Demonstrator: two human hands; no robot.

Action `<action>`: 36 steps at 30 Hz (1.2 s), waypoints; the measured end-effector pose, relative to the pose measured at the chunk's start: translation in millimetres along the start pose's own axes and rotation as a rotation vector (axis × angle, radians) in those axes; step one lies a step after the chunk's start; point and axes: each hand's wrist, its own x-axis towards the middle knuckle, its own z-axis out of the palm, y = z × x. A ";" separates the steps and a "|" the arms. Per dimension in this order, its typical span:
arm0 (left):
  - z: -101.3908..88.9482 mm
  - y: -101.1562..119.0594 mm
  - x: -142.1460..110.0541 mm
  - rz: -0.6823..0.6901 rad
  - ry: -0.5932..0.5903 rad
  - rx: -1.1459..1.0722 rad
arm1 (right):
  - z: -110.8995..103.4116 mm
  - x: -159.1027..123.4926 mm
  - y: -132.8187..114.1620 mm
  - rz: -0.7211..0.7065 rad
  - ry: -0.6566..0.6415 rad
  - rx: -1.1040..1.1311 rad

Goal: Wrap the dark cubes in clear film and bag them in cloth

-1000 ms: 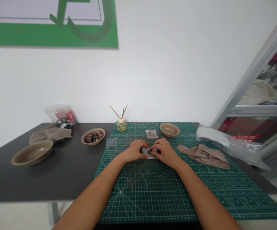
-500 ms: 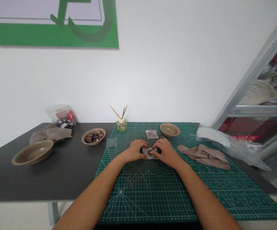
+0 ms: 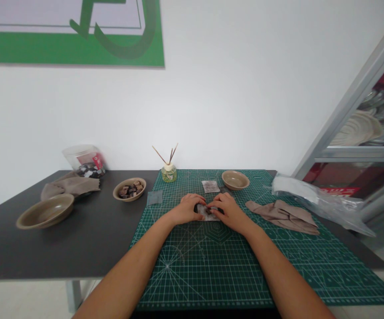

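Between my two hands lies a small pale square sheet [image 3: 208, 217], smudged dark in its middle, on the green cutting mat [image 3: 218, 270]. My left hand [image 3: 189, 209] is curled over the left side of this sheet, with thumb and fingers closed on its edge. From the other side my right hand [image 3: 229, 210] reaches over the sheet, its fingertips pinched at the dark spot. Whatever small dark thing is there is too small to make out. A second smudged square sheet [image 3: 211, 186] lies just beyond my hands.
A tan bowl [image 3: 235, 180] and a reed diffuser [image 3: 169, 173] stand at the mat's back. Left are a bowl of small brown blocks [image 3: 129, 189], a grey square [image 3: 155, 197], a larger bowl [image 3: 45, 212], cloth and a jar [image 3: 84, 160]. A brown cloth [image 3: 285, 215] and plastic bag [image 3: 321, 199] lie right.
My right fingers have shifted slightly over the dark spot, showing a bit more of the sheet. My left hand stays in place.
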 end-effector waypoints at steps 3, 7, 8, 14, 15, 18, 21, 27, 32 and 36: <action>0.5 -1.4 0.1 0.006 -0.001 0.003 | -4.2 0.2 -2.3 -0.012 -0.003 0.060; 1.3 -4.1 0.3 0.022 0.005 0.003 | -9.2 -0.1 -5.6 0.024 -0.031 0.146; 1.3 -4.4 0.2 0.024 0.005 0.001 | -9.7 -0.2 -5.7 0.040 -0.040 0.157; 1.5 -4.9 -0.2 0.034 0.010 0.001 | -6.0 2.3 -5.4 0.072 -0.030 0.150; 1.9 -5.0 0.0 0.036 0.011 0.005 | -4.5 3.6 -6.3 0.060 -0.029 0.151; 2.9 -5.7 0.8 0.039 0.018 0.015 | -1.7 7.5 -9.4 0.031 -0.026 0.144; 3.1 -6.1 0.7 0.036 0.016 0.019 | -3.8 6.9 -8.9 0.042 -0.035 0.140; 1.6 -4.6 -0.1 0.019 0.007 0.004 | -9.0 0.8 -5.2 0.068 -0.018 0.132; 2.2 -4.5 0.8 0.015 0.002 0.008 | -4.8 3.4 -5.6 -0.024 -0.034 0.108; 2.1 -4.8 0.7 0.026 0.010 0.002 | -6.5 0.2 0.3 -0.025 -0.049 0.047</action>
